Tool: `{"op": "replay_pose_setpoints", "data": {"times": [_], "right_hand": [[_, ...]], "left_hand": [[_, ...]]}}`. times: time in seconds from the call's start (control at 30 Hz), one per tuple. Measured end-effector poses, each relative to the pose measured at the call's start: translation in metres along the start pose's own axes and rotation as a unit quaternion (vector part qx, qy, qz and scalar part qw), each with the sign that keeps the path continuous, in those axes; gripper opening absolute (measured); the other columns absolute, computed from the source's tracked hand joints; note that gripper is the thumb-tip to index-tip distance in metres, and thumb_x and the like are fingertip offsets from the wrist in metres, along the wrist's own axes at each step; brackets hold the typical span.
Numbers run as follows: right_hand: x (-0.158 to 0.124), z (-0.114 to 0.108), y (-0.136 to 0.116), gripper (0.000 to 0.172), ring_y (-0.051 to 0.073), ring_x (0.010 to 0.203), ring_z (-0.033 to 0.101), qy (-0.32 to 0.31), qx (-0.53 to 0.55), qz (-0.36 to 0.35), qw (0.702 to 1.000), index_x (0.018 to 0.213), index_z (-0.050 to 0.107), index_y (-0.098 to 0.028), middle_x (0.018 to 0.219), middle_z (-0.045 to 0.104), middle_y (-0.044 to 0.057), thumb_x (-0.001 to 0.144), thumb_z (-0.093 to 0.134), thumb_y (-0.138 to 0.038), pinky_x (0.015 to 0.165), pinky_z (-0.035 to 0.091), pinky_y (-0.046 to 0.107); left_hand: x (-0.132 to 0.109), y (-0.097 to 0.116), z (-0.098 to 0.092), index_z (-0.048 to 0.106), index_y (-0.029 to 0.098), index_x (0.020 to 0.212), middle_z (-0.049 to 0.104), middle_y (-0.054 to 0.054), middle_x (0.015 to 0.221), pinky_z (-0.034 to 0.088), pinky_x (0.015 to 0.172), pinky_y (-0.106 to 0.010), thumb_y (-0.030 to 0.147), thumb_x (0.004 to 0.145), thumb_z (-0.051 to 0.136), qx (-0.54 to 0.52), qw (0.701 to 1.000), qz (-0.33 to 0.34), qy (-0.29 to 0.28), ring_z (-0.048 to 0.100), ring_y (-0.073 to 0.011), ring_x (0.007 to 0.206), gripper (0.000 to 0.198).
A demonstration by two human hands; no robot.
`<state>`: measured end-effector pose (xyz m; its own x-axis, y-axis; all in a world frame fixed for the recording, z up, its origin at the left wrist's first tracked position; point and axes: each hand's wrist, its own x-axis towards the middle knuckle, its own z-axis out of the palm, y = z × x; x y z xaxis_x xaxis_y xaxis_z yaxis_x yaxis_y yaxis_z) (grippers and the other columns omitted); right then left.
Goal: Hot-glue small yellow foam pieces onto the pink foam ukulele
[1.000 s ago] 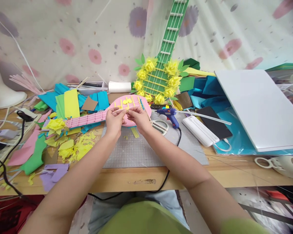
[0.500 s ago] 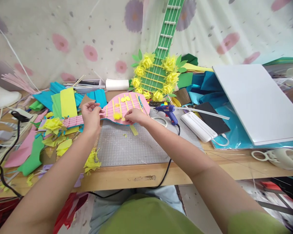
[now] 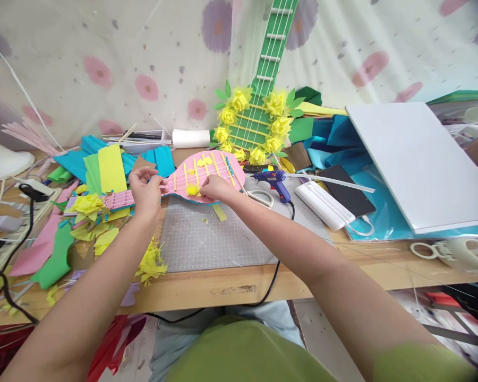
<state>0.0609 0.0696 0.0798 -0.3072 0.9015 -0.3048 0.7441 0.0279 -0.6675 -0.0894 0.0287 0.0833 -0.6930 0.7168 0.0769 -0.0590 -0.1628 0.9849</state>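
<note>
A pink paper lute (image 3: 185,168) with a blue edge lies over the back of the grey cutting mat (image 3: 219,244). It carries yellow crossbars, thin pink strings and a few yellow paper pieces. My left hand (image 3: 146,192) is closed at the join of its neck and body, thumb and forefinger together. On the lute's lower body, my right hand (image 3: 215,188) has its fingers pinched beside a round yellow paper piece (image 3: 192,189). What lies between those fingertips is hidden. A yellow paper flower (image 3: 86,205) sits near the lute's neck.
Behind stands a green paper lute (image 3: 250,124) trimmed with yellow flowers. A blue glue gun (image 3: 276,183), scissors (image 3: 263,198), a white power bank (image 3: 324,206) and a white board (image 3: 418,164) are to the right. Paper scraps (image 3: 151,260) and a power strip (image 3: 22,233) lie left.
My right hand has shifted slightly left along the lute's body, its fingertips now closer to the round yellow piece. My left hand has stayed almost in place.
</note>
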Motion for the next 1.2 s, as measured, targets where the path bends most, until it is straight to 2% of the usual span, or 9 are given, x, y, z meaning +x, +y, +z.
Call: {"op": "replay_pose_setpoints", "data": {"times": [0.13, 0.27, 0.57, 0.67, 0.77, 0.87, 0.97, 1.07, 1.2], "right_hand": [[0.002, 0.001, -0.003, 0.007, 0.019, 0.072, 0.066, -0.017, -0.025, 0.012, 0.999, 0.069, 0.057, -0.016, 0.079, 0.07, 0.008, 0.067, 0.055, -0.009, 0.06, 0.049, 0.027], [0.008, 0.004, -0.002, 0.011, 0.019, 0.076, 0.066, -0.01, -0.033, 0.024, 0.999, 0.076, 0.058, -0.016, 0.084, 0.07, 0.007, 0.066, 0.057, -0.011, 0.059, 0.047, 0.026], [0.011, 0.008, 0.003, 0.008, 0.021, 0.077, 0.065, -0.014, -0.028, 0.011, 0.999, 0.072, 0.057, -0.017, 0.085, 0.069, 0.009, 0.066, 0.058, -0.013, 0.061, 0.047, 0.029], [0.009, 0.007, 0.004, 0.013, 0.021, 0.081, 0.065, -0.007, -0.016, 0.007, 1.0, 0.078, 0.057, -0.017, 0.09, 0.069, 0.009, 0.066, 0.058, -0.013, 0.063, 0.047, 0.029], [0.009, 0.006, 0.003, 0.018, 0.02, 0.086, 0.064, -0.002, 0.004, 0.005, 1.0, 0.084, 0.055, -0.018, 0.095, 0.068, 0.007, 0.066, 0.059, -0.014, 0.066, 0.047, 0.028], [0.008, 0.005, 0.003, 0.02, 0.019, 0.083, 0.063, 0.0, 0.023, 0.007, 1.0, 0.084, 0.054, -0.018, 0.091, 0.067, 0.006, 0.065, 0.06, -0.015, 0.065, 0.047, 0.027], [0.006, 0.004, 0.002, 0.017, 0.018, 0.075, 0.063, -0.008, 0.051, 0.011, 0.999, 0.08, 0.051, -0.019, 0.081, 0.066, 0.003, 0.065, 0.059, -0.015, 0.062, 0.046, 0.026], [0.006, 0.005, 0.003, 0.016, 0.016, 0.07, 0.062, -0.007, 0.076, 0.008, 0.997, 0.078, 0.049, -0.02, 0.076, 0.065, 0.002, 0.066, 0.057, -0.015, 0.059, 0.045, 0.025], [0.01, 0.007, 0.005, 0.018, 0.016, 0.07, 0.063, 0.0, 0.078, 0.003, 0.997, 0.081, 0.048, -0.02, 0.081, 0.067, 0.002, 0.066, 0.059, -0.017, 0.059, 0.046, 0.025]], "left_hand": [[0.0, -0.002, -0.002, 0.041, 0.022, 0.082, 0.053, 0.005, 0.08, 0.038, 0.035, -0.018, 0.001, 0.055, 0.052, 0.0, 1.0, 0.003, -0.007, 0.049, -0.0045, 0.045, 0.036], [-0.001, -0.001, 0.0, 0.041, 0.022, 0.083, 0.052, 0.005, 0.08, 0.038, 0.036, -0.019, 0.002, 0.055, 0.051, 0.001, 1.0, 0.015, -0.013, 0.049, -0.0051, 0.045, 0.036], [-0.014, 0.005, 0.008, 0.04, 0.022, 0.084, 0.051, 0.005, 0.083, 0.036, 0.037, -0.017, 0.003, 0.055, 0.048, 0.022, 0.999, 0.018, -0.025, 0.047, -0.004, 0.045, 0.036], [-0.016, 0.005, 0.009, 0.04, 0.023, 0.084, 0.051, 0.004, 0.084, 0.037, 0.038, -0.017, 0.003, 0.055, 0.049, 0.03, 0.999, 0.029, -0.034, 0.047, -0.0041, 0.046, 0.037], [-0.016, 0.001, 0.008, 0.041, 0.022, 0.085, 0.051, 0.004, 0.085, 0.038, 0.039, -0.018, 0.004, 0.054, 0.052, 0.043, 0.996, 0.049, -0.054, 0.048, -0.0049, 0.049, 0.038], [-0.013, -0.009, 0.004, 0.043, 0.022, 0.088, 0.051, 0.002, 0.087, 0.04, 0.043, -0.018, 0.006, 0.055, 0.056, 0.077, 0.99, 0.08, -0.085, 0.048, -0.0053, 0.053, 0.038], [-0.008, -0.022, -0.002, 0.044, 0.022, 0.091, 0.052, 0.001, 0.091, 0.042, 0.05, -0.02, 0.009, 0.057, 0.058, 0.143, 0.975, 0.125, -0.112, 0.048, -0.0061, 0.058, 0.039], [-0.005, -0.03, -0.007, 0.043, 0.023, 0.094, 0.052, -0.001, 0.098, 0.045, 0.059, -0.024, 0.01, 0.057, 0.059, 0.225, 0.946, 0.183, -0.141, 0.052, -0.0094, 0.068, 0.041], [-0.006, -0.033, -0.007, 0.043, 0.023, 0.101, 0.046, -0.006, 0.11, 0.047, 0.079, -0.037, 0.011, 0.056, 0.064, 0.357, 0.868, 0.27, -0.214, 0.052, -0.0189, 0.09, 0.051]]}}
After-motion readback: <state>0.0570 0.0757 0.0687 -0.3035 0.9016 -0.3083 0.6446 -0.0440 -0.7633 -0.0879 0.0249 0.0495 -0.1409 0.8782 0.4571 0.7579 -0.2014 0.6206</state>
